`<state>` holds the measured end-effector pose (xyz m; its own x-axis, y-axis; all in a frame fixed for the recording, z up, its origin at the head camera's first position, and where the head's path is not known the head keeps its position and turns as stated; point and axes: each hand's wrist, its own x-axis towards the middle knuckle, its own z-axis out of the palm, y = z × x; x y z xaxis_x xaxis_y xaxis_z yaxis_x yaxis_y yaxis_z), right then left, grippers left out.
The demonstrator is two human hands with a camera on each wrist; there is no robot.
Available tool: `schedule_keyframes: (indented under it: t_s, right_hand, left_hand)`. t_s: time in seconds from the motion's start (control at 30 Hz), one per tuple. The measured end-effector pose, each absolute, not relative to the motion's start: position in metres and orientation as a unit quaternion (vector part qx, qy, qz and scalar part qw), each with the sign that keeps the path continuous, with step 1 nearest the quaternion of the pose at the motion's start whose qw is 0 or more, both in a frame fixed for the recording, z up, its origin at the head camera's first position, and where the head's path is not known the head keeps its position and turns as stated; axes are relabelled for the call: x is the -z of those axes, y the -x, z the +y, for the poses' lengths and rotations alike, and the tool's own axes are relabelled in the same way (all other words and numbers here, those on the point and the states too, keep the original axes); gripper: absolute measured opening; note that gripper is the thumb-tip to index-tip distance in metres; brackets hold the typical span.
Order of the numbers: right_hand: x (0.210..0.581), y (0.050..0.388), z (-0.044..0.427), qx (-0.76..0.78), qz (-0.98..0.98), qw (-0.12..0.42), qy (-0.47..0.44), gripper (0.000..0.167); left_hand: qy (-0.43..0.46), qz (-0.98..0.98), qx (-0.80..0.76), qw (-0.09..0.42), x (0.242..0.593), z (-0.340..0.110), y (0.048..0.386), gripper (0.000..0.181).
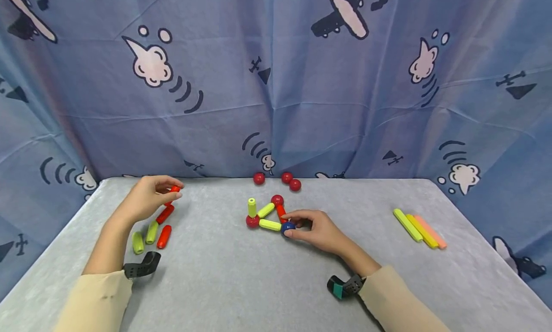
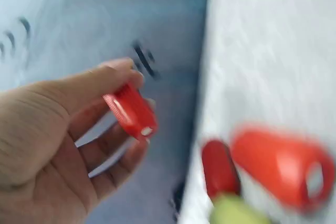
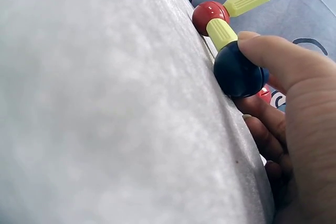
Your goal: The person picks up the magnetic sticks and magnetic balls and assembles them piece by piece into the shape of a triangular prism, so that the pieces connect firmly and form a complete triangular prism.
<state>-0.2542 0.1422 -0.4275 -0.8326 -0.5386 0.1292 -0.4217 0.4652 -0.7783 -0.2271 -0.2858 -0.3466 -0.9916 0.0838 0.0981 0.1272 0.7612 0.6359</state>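
Observation:
Between thumb and fingers my left hand (image 1: 146, 195) pinches a short red rod (image 2: 130, 111), lifted above the left side of the table. Just below it lie two more red rods (image 1: 164, 237) and two yellow-green rods (image 1: 138, 243). At mid-table my right hand (image 1: 316, 230) grips the blue ball (image 3: 239, 70) at one corner of a triangle of rods and balls. Two yellow-green rods (image 1: 270, 224) and one red rod (image 1: 281, 212) form its sides, with red balls (image 1: 252, 221) at the other corners. Another yellow-green rod (image 1: 252, 207) stands upright on the left red ball.
Three loose red balls (image 1: 258, 178) lie at the table's back edge, by the blue patterned curtain (image 1: 215, 83). Longer rods in green, yellow and salmon (image 1: 420, 230) lie side by side on the right of the grey table (image 1: 241, 284).

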Motion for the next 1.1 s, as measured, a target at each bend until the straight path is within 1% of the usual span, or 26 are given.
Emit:
schedule_keyframes:
  t_s: [0.1,0.17,0.3,0.37,0.57,0.8,0.93,1.1]
  right_hand:
    - [0.428,0.254,0.143,0.432,0.855,0.068,0.278,0.038]
    - [0.428,0.253,0.143,0.429,0.857,0.070,0.276,0.041]
    - [0.428,0.253,0.145,0.421,0.861,0.069,0.277,0.046]
    - [0.428,0.253,0.145,0.418,0.863,0.067,0.276,0.047]
    - [0.427,0.253,0.147,0.420,0.862,0.065,0.276,0.047]
    - [0.426,0.255,0.148,0.424,0.860,0.058,0.278,0.047]
    - [0.427,0.255,0.145,0.427,0.854,0.047,0.292,0.044]
    - [0.428,0.253,0.142,0.432,0.849,0.044,0.300,0.041]
  left_hand:
    - [0.055,-0.917,0.392,0.049,0.334,-0.262,0.225,0.027]
    - [0.061,-0.894,0.440,0.055,0.327,-0.244,0.223,0.030]
    - [0.084,-0.847,0.523,0.043,0.319,-0.211,0.219,0.039]
    - [0.098,-0.836,0.539,0.039,0.317,-0.194,0.217,0.039]
    - [0.154,-0.831,0.534,0.030,0.320,-0.143,0.212,0.028]
    - [0.223,-0.828,0.515,0.015,0.325,-0.094,0.221,0.023]
    - [0.240,-0.830,0.504,0.009,0.336,-0.077,0.227,0.022]
    - [0.245,-0.840,0.484,0.004,0.353,-0.069,0.228,0.023]
